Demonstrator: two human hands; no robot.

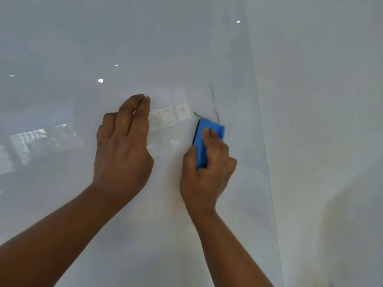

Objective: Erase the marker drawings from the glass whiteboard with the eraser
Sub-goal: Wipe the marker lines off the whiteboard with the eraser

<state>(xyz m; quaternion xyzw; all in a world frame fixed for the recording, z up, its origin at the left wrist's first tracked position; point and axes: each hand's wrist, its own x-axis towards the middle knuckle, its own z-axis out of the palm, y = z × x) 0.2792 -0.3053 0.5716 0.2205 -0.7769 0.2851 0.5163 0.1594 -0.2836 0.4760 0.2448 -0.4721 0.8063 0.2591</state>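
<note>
We press the blue eraser [207, 139] flat on the glass whiteboard [83, 204] with our right hand [207, 175] pinching its sides, just under the last gray marker lines [214, 104], while our left hand [124, 150], fingers together and empty, leans beside it for balance.

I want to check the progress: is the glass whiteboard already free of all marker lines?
No, grey marker lines remain on the glass whiteboard just above the blue eraser in the right hand.

A plain white wall [331, 100] stands right of the glass edge — bare, softly shadowed lower down.
</note>
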